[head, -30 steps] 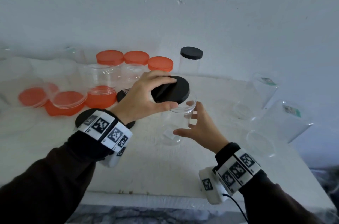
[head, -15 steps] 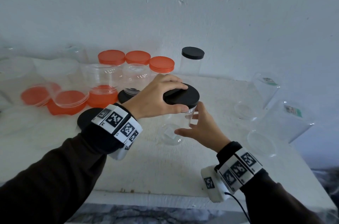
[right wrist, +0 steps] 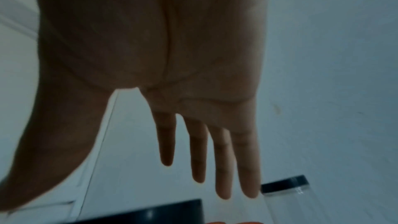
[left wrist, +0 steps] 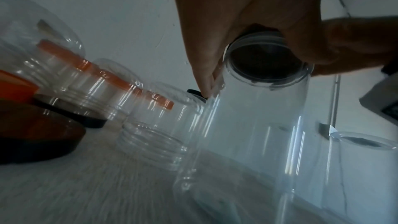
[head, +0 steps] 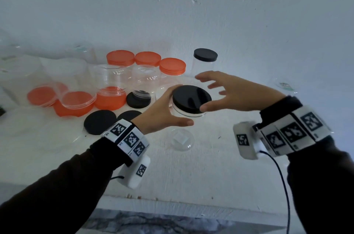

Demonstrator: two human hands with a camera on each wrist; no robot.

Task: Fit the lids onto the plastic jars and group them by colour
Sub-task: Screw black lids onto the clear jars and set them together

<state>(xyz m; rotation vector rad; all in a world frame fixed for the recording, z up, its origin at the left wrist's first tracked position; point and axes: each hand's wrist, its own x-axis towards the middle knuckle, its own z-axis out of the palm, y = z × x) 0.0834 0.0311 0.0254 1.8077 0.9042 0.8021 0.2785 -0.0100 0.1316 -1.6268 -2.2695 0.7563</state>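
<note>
Left hand (head: 162, 107) holds black-lidded jar (head: 188, 113) (probably upright); right hand (head: 235, 91) spread.

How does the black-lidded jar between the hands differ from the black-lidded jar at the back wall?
The near jar is gripped by the left hand just under its lid, with the open right hand over it; the back jar stands untouched. The near jar sits out in front, while the back jar stands by the wall, next to the orange-lidded jars. Both are clear plastic and carry a black lid.
</note>
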